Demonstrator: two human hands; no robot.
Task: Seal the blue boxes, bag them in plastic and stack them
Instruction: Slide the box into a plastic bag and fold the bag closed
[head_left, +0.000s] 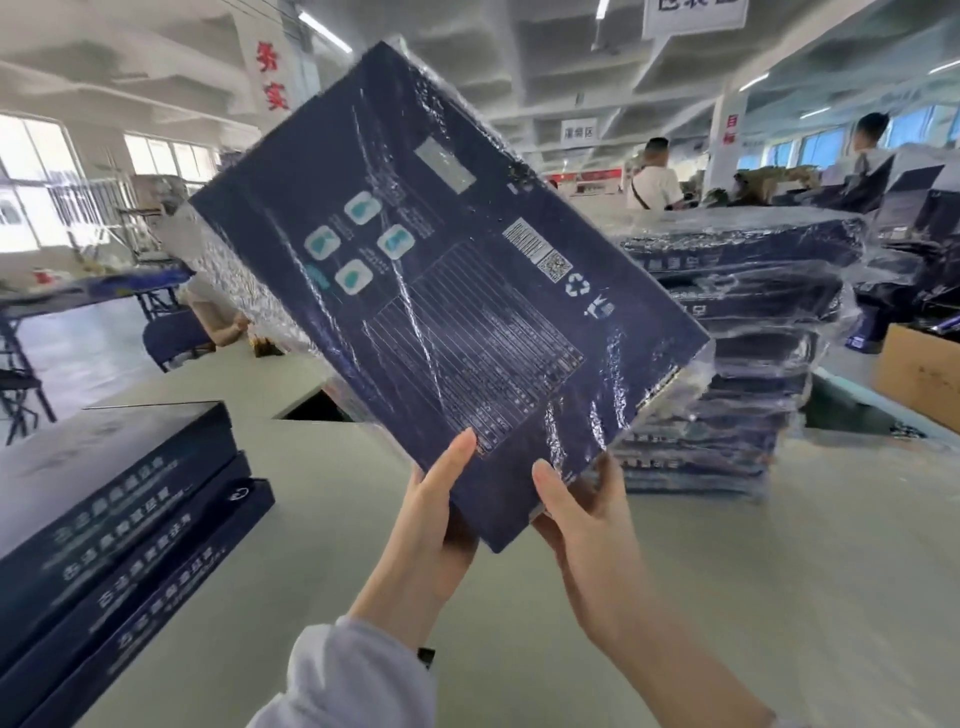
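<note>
**Bagged box held up, ready for the stack**

The person holds a blue box (457, 270) tilted in the air above the table (727, 597), printed back facing the camera and clear plastic crinkled over most of it. The left hand (431, 525) and right hand (582, 514) both grip its near corner, thumbs on the printed face and fingers behind. That corner looks bare, so the bag's mouth probably sits there.

Bagging seems all but done, with stacking to follow. The next move calls for drawing the plastic over the corner, levelling the box and setting it squarely on the stack of bagged boxes (737, 353) at the right. The unbagged boxes (114, 499) wait at the left.
</note>
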